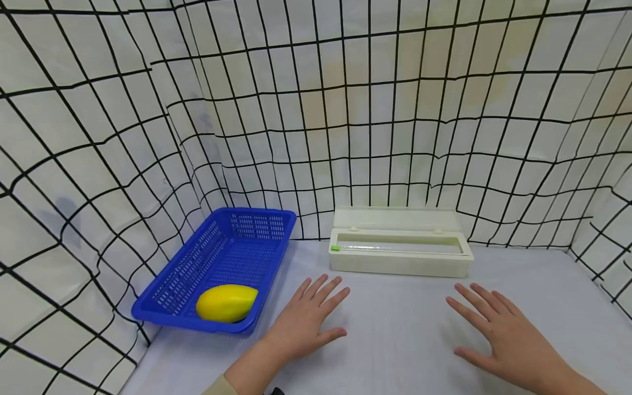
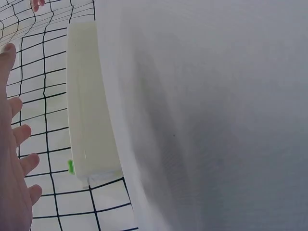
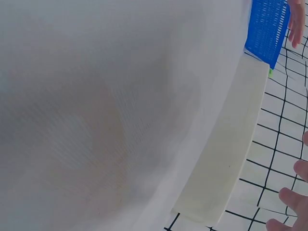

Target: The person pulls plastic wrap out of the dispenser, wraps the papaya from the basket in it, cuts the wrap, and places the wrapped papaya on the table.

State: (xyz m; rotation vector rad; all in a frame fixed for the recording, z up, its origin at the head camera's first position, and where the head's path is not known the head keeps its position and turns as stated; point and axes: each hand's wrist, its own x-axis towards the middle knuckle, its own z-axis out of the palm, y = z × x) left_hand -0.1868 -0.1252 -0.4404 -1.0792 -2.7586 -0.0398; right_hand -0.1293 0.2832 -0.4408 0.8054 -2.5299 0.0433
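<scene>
In the head view my left hand is spread over the white table, fingers straight, holding nothing. It is nearest to a blue plastic basket on its left, where a yellow lemon lies in the near corner. My right hand also hangs with fingers apart, farther to the right, and grips nothing. Ahead of both hands stands a white cling film dispenser box, its lid raised at the back. A clear film roll shows inside, and a green slide cutter sits at the left of its slot.
A white cloth covers the table. Behind and at both sides rise white walls with a black line grid. The basket stands close by the left wall, and the dispenser box is near the back wall.
</scene>
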